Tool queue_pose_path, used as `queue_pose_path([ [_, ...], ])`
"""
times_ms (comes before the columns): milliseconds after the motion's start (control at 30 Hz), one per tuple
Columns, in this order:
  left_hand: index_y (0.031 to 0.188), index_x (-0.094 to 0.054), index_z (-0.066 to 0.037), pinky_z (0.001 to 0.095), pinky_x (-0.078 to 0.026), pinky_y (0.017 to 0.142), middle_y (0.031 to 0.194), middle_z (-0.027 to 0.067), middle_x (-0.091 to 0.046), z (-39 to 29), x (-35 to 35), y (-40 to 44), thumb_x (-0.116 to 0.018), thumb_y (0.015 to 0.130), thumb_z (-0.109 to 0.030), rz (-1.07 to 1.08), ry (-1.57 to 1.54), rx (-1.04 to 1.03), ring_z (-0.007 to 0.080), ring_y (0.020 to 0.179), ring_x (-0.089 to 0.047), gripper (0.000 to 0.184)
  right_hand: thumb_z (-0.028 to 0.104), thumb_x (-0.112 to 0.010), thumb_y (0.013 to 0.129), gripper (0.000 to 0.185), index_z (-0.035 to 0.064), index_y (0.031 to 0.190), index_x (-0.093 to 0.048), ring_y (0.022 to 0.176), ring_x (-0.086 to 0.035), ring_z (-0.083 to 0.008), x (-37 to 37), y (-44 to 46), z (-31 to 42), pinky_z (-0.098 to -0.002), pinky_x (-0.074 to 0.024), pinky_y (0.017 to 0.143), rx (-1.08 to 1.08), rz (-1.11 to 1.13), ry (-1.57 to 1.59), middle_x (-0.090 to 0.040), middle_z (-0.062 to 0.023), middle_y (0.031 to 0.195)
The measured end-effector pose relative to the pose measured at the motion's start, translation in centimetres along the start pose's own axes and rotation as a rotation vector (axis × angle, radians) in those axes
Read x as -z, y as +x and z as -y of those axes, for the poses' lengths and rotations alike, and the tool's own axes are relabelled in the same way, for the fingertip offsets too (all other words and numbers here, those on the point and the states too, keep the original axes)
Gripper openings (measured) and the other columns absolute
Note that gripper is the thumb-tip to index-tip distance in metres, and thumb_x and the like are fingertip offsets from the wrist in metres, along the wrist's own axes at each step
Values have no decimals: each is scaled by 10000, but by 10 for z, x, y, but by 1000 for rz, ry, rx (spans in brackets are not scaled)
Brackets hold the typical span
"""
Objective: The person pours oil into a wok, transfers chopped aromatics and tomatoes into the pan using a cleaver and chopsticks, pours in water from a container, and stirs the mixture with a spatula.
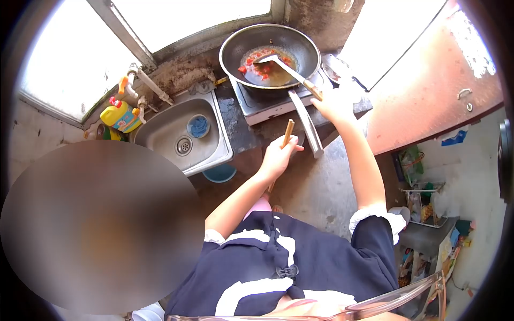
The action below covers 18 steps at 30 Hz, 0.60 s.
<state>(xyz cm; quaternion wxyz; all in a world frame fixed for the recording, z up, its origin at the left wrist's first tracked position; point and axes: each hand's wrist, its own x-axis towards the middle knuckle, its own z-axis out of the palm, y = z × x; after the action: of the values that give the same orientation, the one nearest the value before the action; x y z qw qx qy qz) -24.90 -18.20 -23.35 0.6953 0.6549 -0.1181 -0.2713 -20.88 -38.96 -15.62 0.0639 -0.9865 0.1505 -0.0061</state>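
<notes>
My right hand (333,103) is closed round the wooden handle of a metal spatula (292,73). The spatula's blade rests among red pieces and oily liquid (265,64) in a dark wok (235,45). That wok sits on a stove (267,104), its long metal handle (306,123) pointing toward me. Below and left of this handle, my left hand (278,157) grips wooden chopsticks (288,134), held upright and away from the wok.
Left of the stove is a steel sink (166,125) with a small bowl (198,126) holding something blue. A yellow bottle (121,115) stands by the taps. A blue basin (219,173) is below the sink. At right are a reddish panel (423,85) and a rack (425,203).
</notes>
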Motion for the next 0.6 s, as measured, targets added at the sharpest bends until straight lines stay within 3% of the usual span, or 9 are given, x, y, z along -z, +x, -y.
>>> queue_pose_path([
  [33,1083,-591,-18,170,-246,412,859,69,-699,-3,-2,11,-522,957,-254,19,-16,9,-12,452,-305,275,389,-595,842,392,28,994,-620,780,-648,-324,-1,8,-2,-450,-472,821,-16,63,-16,-659,-168,883],
  [133,1019,-609,-43,175,-249,420,751,-18,-631,-10,-9,34,-556,940,-241,108,-112,-45,-3,476,-339,220,407,-581,855,384,54,1004,-606,881,-616,-370,-1,8,-18,-450,-475,786,103,-99,-122,-645,-201,912],
  [167,974,-610,-57,181,-241,430,732,-45,-579,-8,-9,42,-585,919,-228,129,-132,-2,-1,492,-342,182,402,-592,851,345,71,950,-595,770,-622,-374,9,4,-24,-455,-480,741,122,-154,-58,-649,-180,832],
  [200,973,-603,-44,205,-335,488,748,-36,-575,-14,-9,47,-616,895,-232,142,-68,40,33,546,-421,204,387,-590,856,324,72,929,-601,776,-623,-369,25,3,-29,-452,-475,750,99,-161,-37,-647,-170,815],
  [267,982,-601,-18,253,-428,607,763,2,-591,-3,-12,56,-637,875,-257,77,139,-68,86,649,-511,264,365,-594,858,311,56,882,-589,784,-614,-366,58,-5,-40,-438,-472,712,74,-87,43,-633,-161,770],
  [333,975,-604,5,291,-457,709,771,46,-607,-26,-10,55,-654,855,-286,129,235,59,120,741,-554,318,358,-607,849,322,38,876,-580,748,-610,-365,85,-9,-54,-437,-469,668,87,-18,18,-621,-173,742],
  [467,975,-628,17,295,-467,682,772,95,-630,-36,-12,60,-671,826,-380,201,236,150,128,705,-569,426,345,-612,846,322,24,853,-575,707,-607,-367,114,-7,-66,-442,-463,637,110,54,19,-608,-188,702],
  [600,977,-618,20,274,-469,669,764,73,-627,-14,-16,61,-673,838,-338,160,98,184,110,695,-574,388,330,-612,850,315,17,839,-578,703,-607,-368,90,22,-76,-442,-459,619,224,-26,9,-607,-199,700],
])
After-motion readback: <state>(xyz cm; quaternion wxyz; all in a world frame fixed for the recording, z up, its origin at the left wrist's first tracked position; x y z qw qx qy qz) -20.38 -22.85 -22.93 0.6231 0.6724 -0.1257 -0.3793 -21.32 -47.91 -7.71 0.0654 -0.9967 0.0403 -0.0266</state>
